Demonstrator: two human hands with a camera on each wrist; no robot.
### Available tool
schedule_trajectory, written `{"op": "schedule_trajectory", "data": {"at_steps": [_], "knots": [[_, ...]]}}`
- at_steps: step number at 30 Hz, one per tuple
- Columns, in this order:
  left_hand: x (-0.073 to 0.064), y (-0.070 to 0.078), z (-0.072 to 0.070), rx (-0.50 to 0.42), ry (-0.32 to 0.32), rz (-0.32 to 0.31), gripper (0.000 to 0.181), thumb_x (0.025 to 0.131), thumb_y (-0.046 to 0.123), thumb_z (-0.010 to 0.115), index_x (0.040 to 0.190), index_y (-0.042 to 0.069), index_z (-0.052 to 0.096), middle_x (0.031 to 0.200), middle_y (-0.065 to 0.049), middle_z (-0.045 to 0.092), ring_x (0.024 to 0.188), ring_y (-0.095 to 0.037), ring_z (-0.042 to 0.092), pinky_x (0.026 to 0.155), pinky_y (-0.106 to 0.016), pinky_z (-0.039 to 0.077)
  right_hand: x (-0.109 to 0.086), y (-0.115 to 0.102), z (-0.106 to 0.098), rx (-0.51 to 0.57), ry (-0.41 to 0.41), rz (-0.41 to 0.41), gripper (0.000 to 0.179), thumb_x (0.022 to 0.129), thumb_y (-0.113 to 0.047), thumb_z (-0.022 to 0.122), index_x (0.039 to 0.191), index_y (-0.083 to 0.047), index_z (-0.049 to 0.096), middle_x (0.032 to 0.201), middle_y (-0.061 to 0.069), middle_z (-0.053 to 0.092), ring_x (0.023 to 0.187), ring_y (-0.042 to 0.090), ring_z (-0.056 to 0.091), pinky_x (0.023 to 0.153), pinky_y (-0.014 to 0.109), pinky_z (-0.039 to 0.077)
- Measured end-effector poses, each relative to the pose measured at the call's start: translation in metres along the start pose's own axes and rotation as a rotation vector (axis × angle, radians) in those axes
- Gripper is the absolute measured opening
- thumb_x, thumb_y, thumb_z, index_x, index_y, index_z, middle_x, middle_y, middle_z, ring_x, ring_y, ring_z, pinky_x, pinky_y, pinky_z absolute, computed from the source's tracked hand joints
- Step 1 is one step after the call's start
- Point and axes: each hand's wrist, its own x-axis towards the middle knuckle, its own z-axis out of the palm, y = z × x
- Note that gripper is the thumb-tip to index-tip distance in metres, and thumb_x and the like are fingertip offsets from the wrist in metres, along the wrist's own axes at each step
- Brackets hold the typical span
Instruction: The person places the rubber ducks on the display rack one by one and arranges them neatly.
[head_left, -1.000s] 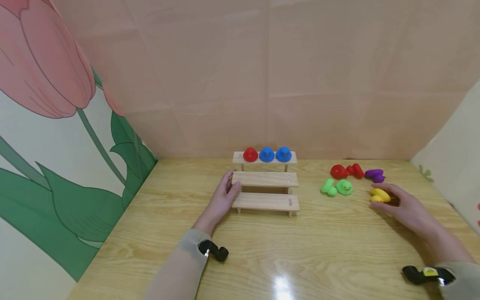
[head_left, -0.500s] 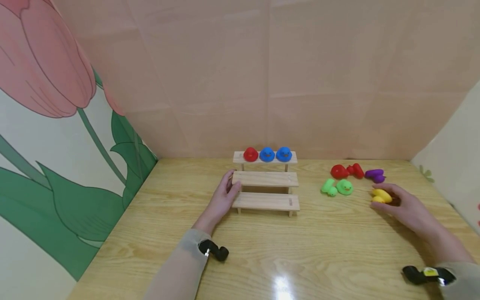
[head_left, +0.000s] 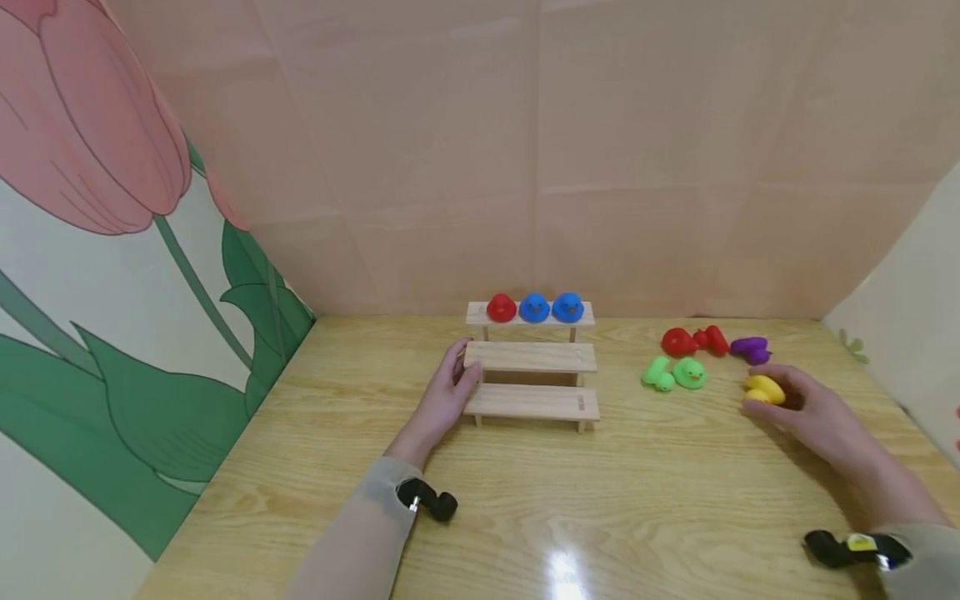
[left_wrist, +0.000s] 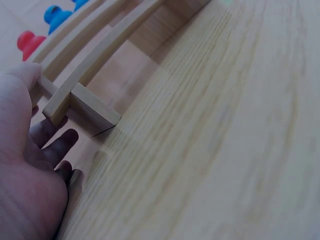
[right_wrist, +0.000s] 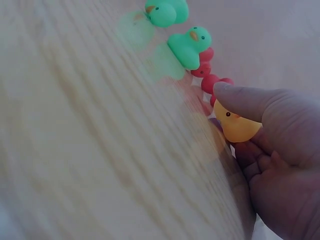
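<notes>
My left hand (head_left: pixel 442 398) grips the left end of a three-step wooden display stand (head_left: pixel 529 357), thumb on its middle step. In the left wrist view, the stand's end (left_wrist: pixel 95 107) sits between thumb and fingers. A red rubber duck (head_left: pixel 501 308) and two blue ducks, one being the middle blue duck (head_left: pixel 534 308), line the top step. Over at the right, my right hand (head_left: pixel 817 417) pinches a yellow rubber duck (head_left: pixel 765 388) low at the tabletop. The right wrist view has the thumb across the yellow duck (right_wrist: pixel 237 127), its far side hidden by the hand.
Left of the yellow duck are two green ducks, one upright green duck (head_left: pixel 690 373) and one tipped green duck (head_left: pixel 658 375). Behind them lie a red duck (head_left: pixel 678 342), another red duck (head_left: pixel 712 340) and a purple duck (head_left: pixel 751 350). A pinkish cloth (head_left: pixel 600 167) hangs behind the table (head_left: pixel 525 500).
The right hand and the yellow duck have shifted very slightly to the right. The left hand stays on the stand, and the other ducks keep their places.
</notes>
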Motion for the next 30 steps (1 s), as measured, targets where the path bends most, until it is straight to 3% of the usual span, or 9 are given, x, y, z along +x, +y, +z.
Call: {"op": "schedule_trajectory", "data": {"at_steps": [3,8,11,20,30], "knots": [[0.0005,0.0013,0.0005,-0.006,-0.003,0.006,0.063,0.117,0.043,0.055,0.173,0.023,0.032,0.169,-0.015,0.048,0.155,-0.031,0.046,0.128,-0.052,0.036,-0.0004,0.0007,-0.0003,0.009,0.013,-0.003,0.07,0.109,-0.04,0.074,0.163,-0.006,0.046,0.147,0.023,0.056,0.113,0.006,0.047,0.081,0.015,0.035],[0.0007,0.0013,0.0003,-0.01,-0.013,0.003,0.064,0.118,0.042,0.054,0.174,0.022,0.031,0.169,-0.015,0.048,0.155,-0.031,0.046,0.128,-0.051,0.037,-0.0007,-0.0004,-0.0007,0.026,0.015,0.001,0.074,0.109,-0.041,0.073,0.167,-0.007,0.044,0.151,0.024,0.054,0.12,0.015,0.048,0.082,0.008,0.032],[0.0009,0.0006,0.0,-0.01,-0.01,0.003,0.064,0.118,0.042,0.055,0.174,0.021,0.031,0.17,-0.016,0.047,0.155,-0.031,0.046,0.128,-0.052,0.037,-0.0008,-0.0022,-0.0008,0.034,0.015,0.009,0.075,0.109,-0.043,0.073,0.168,-0.008,0.043,0.15,0.023,0.054,0.119,0.018,0.048,0.082,0.009,0.033],[-0.0002,0.0013,-0.0005,-0.012,-0.011,0.017,0.063,0.118,0.038,0.055,0.173,0.018,0.031,0.168,-0.018,0.049,0.154,-0.033,0.048,0.127,-0.053,0.038,-0.0003,-0.0018,-0.0004,0.048,0.038,0.016,0.069,0.109,-0.04,0.073,0.162,-0.004,0.047,0.14,0.017,0.058,0.106,0.002,0.05,0.08,0.009,0.038],[-0.0001,0.0001,-0.0008,-0.005,-0.017,0.021,0.062,0.119,0.037,0.054,0.173,0.019,0.031,0.168,-0.018,0.049,0.154,-0.032,0.048,0.127,-0.053,0.038,-0.001,-0.0013,0.0009,0.137,0.083,0.01,0.057,0.109,-0.031,0.074,0.154,-0.003,0.051,0.122,-0.009,0.062,0.099,-0.001,0.056,0.079,0.009,0.047]]}}
